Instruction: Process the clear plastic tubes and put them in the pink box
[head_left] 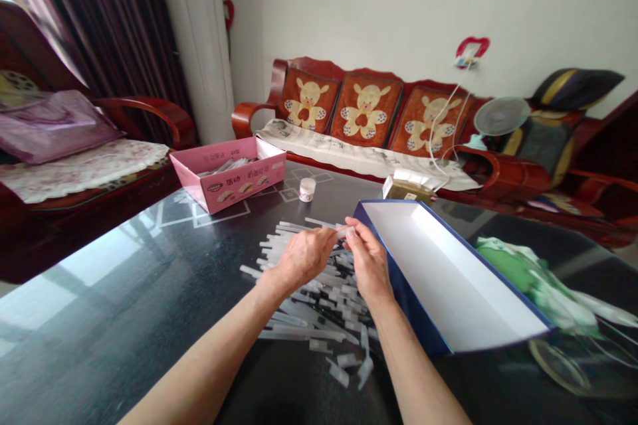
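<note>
Over the dark table, my left hand (305, 256) and my right hand (367, 257) meet, fingers pinched on a short, whitish translucent plastic pen piece (345, 232). It lies between the fingertips of both hands, and most of it is hidden by them. Under and around my hands spreads a pile of frosted plastic pen parts (319, 333). Long tubes lie mainly to the left, while short cap-like pieces (366, 373) are scattered near my right forearm.
A pink box (234, 187) holding whitish pieces stands back left, near a small white jar (307, 190). To my right, a blue box with white inside (448, 279) sits close to my forearm. Beyond it are a green-and-white bundle (523, 272) and a gold-and-white box (406, 187).
</note>
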Action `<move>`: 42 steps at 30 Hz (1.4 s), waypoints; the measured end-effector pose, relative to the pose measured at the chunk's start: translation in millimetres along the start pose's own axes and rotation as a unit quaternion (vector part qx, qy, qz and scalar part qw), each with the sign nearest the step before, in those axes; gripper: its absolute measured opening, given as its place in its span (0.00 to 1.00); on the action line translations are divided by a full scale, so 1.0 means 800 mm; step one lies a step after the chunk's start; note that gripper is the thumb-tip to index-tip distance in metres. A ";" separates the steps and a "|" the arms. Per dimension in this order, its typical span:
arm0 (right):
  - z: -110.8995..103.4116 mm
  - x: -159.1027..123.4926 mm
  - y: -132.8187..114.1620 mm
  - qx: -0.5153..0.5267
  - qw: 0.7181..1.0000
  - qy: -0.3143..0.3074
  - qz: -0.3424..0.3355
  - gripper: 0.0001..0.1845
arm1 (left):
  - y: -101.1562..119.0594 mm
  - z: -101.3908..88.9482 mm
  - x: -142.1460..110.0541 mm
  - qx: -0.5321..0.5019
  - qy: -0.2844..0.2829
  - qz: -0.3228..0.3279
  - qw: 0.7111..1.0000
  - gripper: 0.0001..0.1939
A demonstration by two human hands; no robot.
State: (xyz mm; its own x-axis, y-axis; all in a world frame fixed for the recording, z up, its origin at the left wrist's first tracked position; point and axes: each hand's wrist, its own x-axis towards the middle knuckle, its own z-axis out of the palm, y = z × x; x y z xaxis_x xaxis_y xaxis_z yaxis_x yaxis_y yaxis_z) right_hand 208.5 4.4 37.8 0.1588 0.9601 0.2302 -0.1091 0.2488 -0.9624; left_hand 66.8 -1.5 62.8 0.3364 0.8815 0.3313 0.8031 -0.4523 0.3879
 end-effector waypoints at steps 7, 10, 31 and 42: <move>0.030 -0.010 0.005 0.195 0.970 0.086 0.113 0.14 | 0.027 0.035 -0.009 -0.049 0.051 -0.071 0.995 0.17; 0.025 -0.006 0.000 0.236 0.959 0.112 0.113 0.16 | 0.032 0.043 -0.014 -0.073 0.049 -0.076 0.993 0.17; 0.025 -0.022 0.003 -0.008 0.983 -0.161 0.087 0.21 | -0.005 0.033 0.007 -0.378 0.189 -0.113 0.899 0.19; -0.013 0.106 -0.014 -0.640 0.745 -0.173 -0.071 0.12 | -0.151 -0.012 0.000 -0.112 0.276 -0.333 0.895 0.17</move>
State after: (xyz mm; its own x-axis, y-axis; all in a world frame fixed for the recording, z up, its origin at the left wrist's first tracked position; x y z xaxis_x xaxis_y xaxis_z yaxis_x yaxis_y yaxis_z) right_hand 233.2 81.5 66.6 -0.2070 0.9663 0.1528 0.9452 0.2378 -0.2235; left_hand -34.8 51.7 23.9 -0.5240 0.7924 0.3122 0.5956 0.0789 0.7994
